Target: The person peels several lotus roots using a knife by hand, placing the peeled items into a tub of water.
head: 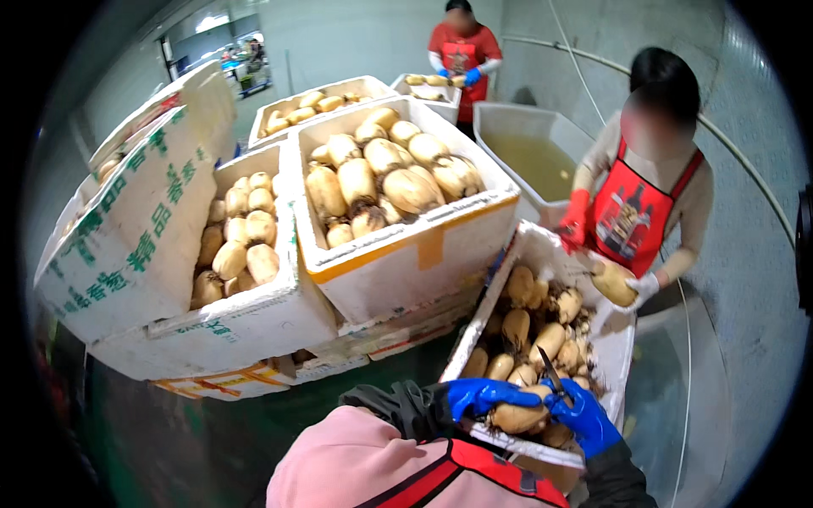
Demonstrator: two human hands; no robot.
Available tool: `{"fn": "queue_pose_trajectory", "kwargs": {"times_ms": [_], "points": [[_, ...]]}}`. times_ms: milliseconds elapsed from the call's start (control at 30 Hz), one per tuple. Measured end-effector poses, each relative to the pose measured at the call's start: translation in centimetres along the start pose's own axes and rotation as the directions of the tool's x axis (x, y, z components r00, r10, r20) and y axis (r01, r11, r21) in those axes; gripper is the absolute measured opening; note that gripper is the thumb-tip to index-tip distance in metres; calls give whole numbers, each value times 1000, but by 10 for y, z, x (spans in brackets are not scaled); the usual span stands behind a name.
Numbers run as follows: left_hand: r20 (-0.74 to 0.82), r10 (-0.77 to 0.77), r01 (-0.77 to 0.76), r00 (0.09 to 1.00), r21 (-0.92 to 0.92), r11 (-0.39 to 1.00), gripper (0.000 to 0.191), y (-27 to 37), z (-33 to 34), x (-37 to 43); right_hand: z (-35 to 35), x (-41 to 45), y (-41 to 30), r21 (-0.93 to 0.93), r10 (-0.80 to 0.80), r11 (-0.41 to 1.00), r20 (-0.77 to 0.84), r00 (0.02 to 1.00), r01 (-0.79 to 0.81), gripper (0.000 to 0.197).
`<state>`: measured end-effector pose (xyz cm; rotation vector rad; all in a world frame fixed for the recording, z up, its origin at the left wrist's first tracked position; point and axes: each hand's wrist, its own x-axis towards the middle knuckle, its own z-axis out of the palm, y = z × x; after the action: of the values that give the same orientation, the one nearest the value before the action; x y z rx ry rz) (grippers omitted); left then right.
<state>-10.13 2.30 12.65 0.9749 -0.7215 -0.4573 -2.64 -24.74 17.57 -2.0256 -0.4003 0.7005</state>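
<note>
My left hand (489,397), in a blue rubber glove, is closed around a lotus root segment (517,416) over the near end of a white foam box (457,359). In a matching glove, my right hand (584,422) grips a knife (550,371) whose dark blade points up and away from me. The right fingers are close against the root's right end; whether they touch it I cannot tell. Below both hands, more lotus roots (549,340) with dark, stringy root hairs fill the box.
Across the box a co-worker in a red apron (625,209) holds another lotus root (613,284). Foam boxes of roots (406,232) are stacked at the left. Behind stands a tub of murky water (533,159). A second co-worker (462,54) stands at the back beside a box.
</note>
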Motion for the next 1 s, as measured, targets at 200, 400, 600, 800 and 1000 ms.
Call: {"fn": "queue_pose_trajectory", "kwargs": {"times_ms": [200,400,600,800,1000], "points": [[-51,-116,103,992,-210,972,75,-6,2,5,-12,8,9,47,18,999,127,992,-24,29],[-81,-196,160,977,-323,933,66,-9,3,17,-15,32,69,-16,-272,960,188,944,280,37],[-132,-275,185,952,-468,864,58,-15,2,22,2,46,96,506,70,841,245,967,-189,38],[-135,-375,187,917,-685,704,51,-10,0,36,-5,40,85,448,185,882,-41,982,-147,36],[-449,-266,98,853,-363,926,54,-7,-26,33,-3,51,91,525,74,851,-129,989,5,47]]}}
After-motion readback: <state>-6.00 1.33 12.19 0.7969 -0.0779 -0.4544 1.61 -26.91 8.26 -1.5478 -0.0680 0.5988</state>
